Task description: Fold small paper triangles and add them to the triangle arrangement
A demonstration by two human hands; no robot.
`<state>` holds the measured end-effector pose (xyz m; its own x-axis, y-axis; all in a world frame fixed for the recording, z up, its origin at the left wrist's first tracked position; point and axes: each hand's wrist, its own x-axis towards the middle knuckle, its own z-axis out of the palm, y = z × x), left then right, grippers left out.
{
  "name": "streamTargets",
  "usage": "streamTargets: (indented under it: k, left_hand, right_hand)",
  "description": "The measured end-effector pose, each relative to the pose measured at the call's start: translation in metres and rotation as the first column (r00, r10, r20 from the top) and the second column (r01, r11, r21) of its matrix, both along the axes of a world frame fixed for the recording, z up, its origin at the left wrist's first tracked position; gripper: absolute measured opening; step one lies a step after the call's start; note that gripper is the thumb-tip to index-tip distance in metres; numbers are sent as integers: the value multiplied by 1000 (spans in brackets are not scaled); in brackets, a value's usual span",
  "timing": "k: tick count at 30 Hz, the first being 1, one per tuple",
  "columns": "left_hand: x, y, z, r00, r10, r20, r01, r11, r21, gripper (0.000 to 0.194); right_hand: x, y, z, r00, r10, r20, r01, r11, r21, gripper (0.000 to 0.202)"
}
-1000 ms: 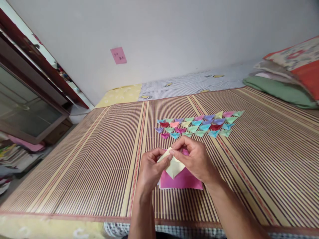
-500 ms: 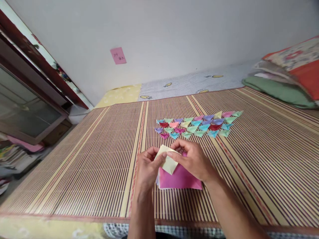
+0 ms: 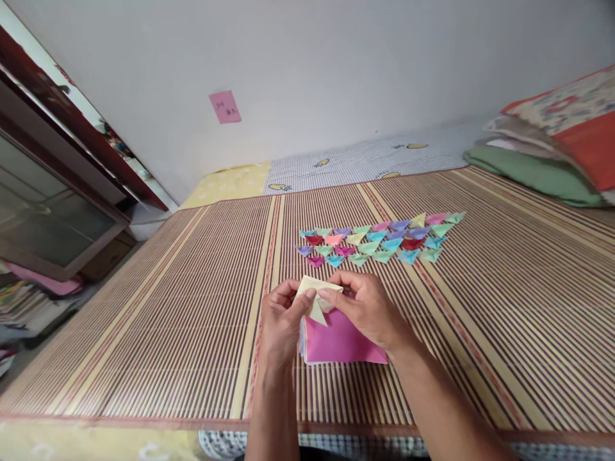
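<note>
A pale yellow folded paper is held up between my two hands, its lower tip pointing down. My left hand pinches its left side, thumb on the front face. On the other side, my right hand grips the right part, its thumb close to the left thumb and its other fingers partly hidden behind. Just below lies a stack of paper with a magenta sheet on top. Beyond the hands, several small folded paper boats in many colours stand in rows.
The striped bamboo mat covers the bed. At the far right lie a green folded cloth and an orange patterned pillow. A pink note is stuck on the wall. A glass-fronted cabinet stands at the left.
The yellow paper's outline has changed from a diamond to a wider top with a narrow flap hanging down. Both thumbs have shifted slightly left; both hands keep hold of it.
</note>
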<state>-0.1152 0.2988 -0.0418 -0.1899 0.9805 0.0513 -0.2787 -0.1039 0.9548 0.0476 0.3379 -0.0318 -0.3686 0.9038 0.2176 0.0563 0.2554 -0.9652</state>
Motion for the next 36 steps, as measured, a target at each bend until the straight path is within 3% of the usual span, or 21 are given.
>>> streamTargets:
  k: [5,13,20,29,36]
  left_hand:
    - [-1,0,-1,996,49,-75,-47,998,30,20]
    - [-3,1,-1,998,42,-56,-43,999,-9,17]
    - [-5,0,1,999,-1,-33,-2,997,-73,19]
    - [0,2,4,997,-71,0,71,992,-105,24]
    - [-3,2,3,999,-38,24,41,990,-137,31]
  right_hand:
    - [-2,3,-5,1000,-6,-20,6,1000,-3,23]
    - [2,5,-2,1000,-4,-18,3,999,-41,19]
    - [12,9,1,989,143,34,-142,989,-49,19]
    - [2,3,-4,992,84,99,-81,996,-39,21]
    - [-3,1,-6,994,48,98,-48,999,-6,29]
